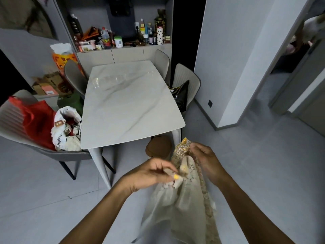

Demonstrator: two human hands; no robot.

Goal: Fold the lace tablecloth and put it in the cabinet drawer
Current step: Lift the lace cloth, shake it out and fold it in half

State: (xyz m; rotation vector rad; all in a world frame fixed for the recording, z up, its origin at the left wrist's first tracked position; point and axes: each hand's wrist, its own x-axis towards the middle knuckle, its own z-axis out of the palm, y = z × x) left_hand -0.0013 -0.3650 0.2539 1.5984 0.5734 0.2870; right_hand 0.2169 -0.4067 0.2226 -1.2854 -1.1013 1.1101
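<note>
The beige lace tablecloth [184, 205] hangs bunched in front of me, below the near right corner of the white marble table [126, 103]. My left hand [151, 173] pinches a fold of the cloth near its top. My right hand [204, 159] grips the patterned lace edge a little higher and to the right. The cloth drapes down between my forearms toward the floor. A grey cabinet [123, 53] with closed fronts stands against the far wall behind the table.
Grey chairs surround the table; the left one [21, 127] carries a red bag [37, 120] and a white bag [66, 127], the right one a black bag [181, 95]. A brown round stool [159, 146] sits under the table corner. Bottles crowd the cabinet top. Open floor lies right.
</note>
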